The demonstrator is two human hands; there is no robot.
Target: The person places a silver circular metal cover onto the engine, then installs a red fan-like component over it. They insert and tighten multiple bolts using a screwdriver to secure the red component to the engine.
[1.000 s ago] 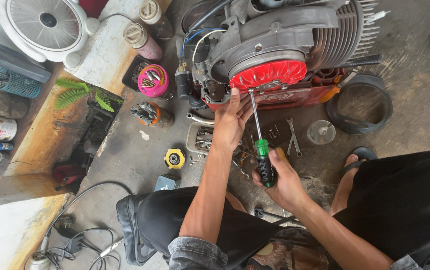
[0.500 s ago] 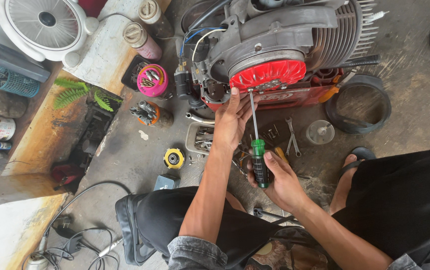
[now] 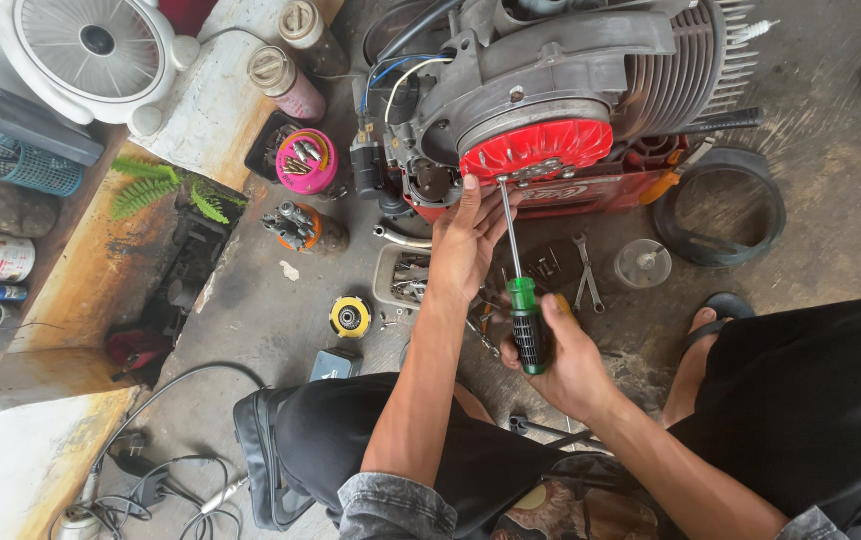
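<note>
Overhead view of a person working on a small engine (image 3: 570, 90) set on a concrete floor (image 3: 820, 170). The engine carries a red cover (image 3: 535, 148) on its near face and a finned cylinder (image 3: 685, 70) on its right side.

The right hand (image 3: 560, 365) is closed around the green and black handle of a screwdriver (image 3: 522, 310), just below the engine. The steel shaft runs up from the handle to the lower edge of the red cover, where its tip meets the metal fitting there.

The left hand (image 3: 465, 240) lies just left of the shaft, fingers loosely extended, fingertips touching the lower edge of the red cover beside the tip. It grips nothing; whether it touches the shaft cannot be told.

Below the engine, between it and the person's knees, lie a small tray (image 3: 400, 280) of parts, two wrenches (image 3: 583, 280) and a clear round lid (image 3: 642, 262). A black rubber ring (image 3: 720, 205) lies right of the engine. Left of the engine stand a pink cup (image 3: 306, 162) of small parts and two spray cans (image 3: 285, 82); further left is a white fan (image 3: 90, 50). A yellow round part (image 3: 350, 318) sits lower left of the engine.
</note>
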